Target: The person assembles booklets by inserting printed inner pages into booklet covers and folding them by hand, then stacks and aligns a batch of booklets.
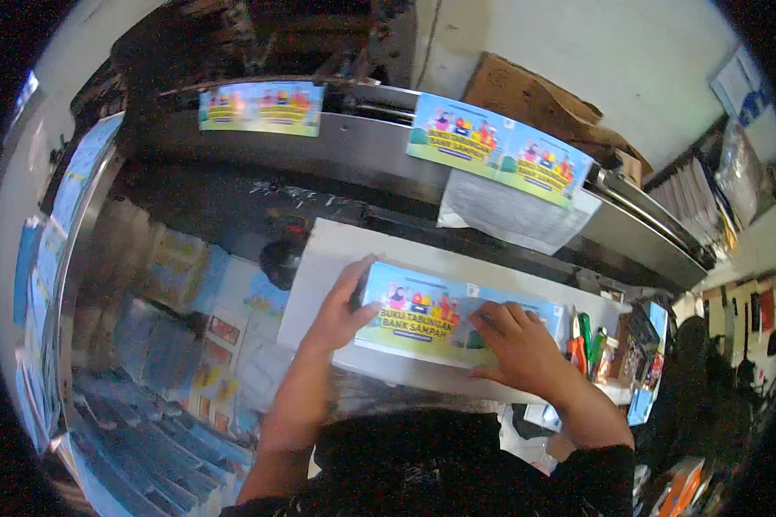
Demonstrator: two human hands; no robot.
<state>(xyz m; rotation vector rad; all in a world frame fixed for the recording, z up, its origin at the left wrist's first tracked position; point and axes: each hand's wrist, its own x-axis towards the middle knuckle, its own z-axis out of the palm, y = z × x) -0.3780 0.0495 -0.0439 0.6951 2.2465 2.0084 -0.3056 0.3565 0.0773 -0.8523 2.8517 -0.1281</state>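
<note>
In front of me lies a stack of printed booklet covers, blue and yellow-green with cartoon figures, on a white board. My left hand is closed round the stack's left end, its thumb over the near corner and its fingers along the end. My right hand rests on the right half of the top cover, fingers apart and the thumb by the near edge. It hides part of the print there.
Red-handled pliers and a green tool lie right of the stack. Matching cover sheets hang on the metal bar beyond the board, above a white paper. Piles of blue booklets stand at lower left. Cardboard leans behind.
</note>
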